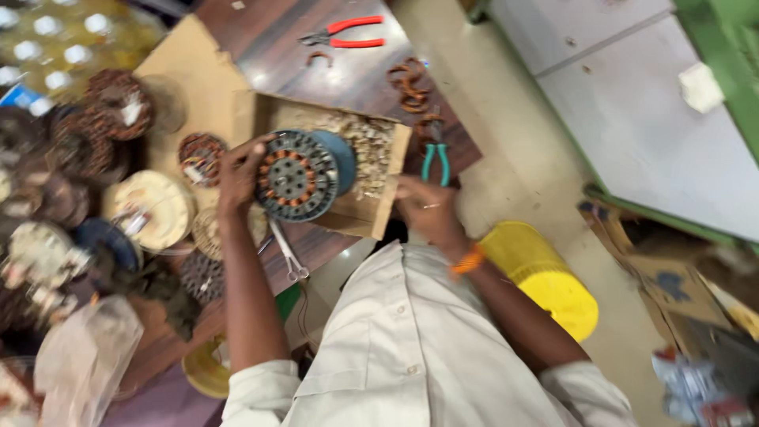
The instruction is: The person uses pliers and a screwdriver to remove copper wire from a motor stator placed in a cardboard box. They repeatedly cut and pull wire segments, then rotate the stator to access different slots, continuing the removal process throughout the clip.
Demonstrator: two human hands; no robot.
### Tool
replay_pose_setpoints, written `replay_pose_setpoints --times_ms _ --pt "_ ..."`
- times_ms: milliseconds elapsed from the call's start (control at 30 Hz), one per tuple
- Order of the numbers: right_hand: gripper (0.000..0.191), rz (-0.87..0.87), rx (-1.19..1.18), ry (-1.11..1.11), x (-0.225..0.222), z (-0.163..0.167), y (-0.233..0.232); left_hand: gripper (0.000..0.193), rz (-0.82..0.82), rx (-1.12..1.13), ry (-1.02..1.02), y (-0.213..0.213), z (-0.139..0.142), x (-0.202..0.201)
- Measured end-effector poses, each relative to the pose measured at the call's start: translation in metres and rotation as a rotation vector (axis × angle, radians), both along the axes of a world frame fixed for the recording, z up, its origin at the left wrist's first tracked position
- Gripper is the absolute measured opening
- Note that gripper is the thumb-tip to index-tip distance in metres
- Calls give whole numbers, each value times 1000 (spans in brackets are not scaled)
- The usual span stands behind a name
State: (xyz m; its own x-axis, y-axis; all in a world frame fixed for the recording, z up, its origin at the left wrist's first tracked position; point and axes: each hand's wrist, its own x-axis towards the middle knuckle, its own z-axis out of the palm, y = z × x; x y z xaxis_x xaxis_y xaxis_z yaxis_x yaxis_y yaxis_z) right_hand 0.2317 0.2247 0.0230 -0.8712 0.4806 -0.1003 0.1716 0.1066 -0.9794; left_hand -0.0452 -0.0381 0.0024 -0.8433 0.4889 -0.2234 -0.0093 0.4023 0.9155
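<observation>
My left hand (237,172) grips the rim of a round motor stator (297,175) with copper windings, tilted up on its edge over a shallow cardboard box (384,207). A blue round cover (341,158) sits right behind the stator. My right hand (425,207) rests on the box's near right corner, fingers curled on its edge, just below teal-handled pliers (436,160). The box holds pale scraps (365,150).
Red-handled pliers (345,32) and copper wire loops (407,81) lie farther on the wooden table (356,75). Scissors (289,251) lie below the stator. Several motor parts and stators (118,103) crowd the left. A yellow stool (545,277) stands on the floor at the right.
</observation>
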Motion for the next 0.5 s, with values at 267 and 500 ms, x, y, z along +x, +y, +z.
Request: replay_pose_setpoints --times_ms 267,500 --pt "26 -260 9 -313 111 -62 127 45 611 -114 593 -14 11 89" --pt "23 -358 265 -187 182 -114 180 39 371 -240 448 -17 -1 254"
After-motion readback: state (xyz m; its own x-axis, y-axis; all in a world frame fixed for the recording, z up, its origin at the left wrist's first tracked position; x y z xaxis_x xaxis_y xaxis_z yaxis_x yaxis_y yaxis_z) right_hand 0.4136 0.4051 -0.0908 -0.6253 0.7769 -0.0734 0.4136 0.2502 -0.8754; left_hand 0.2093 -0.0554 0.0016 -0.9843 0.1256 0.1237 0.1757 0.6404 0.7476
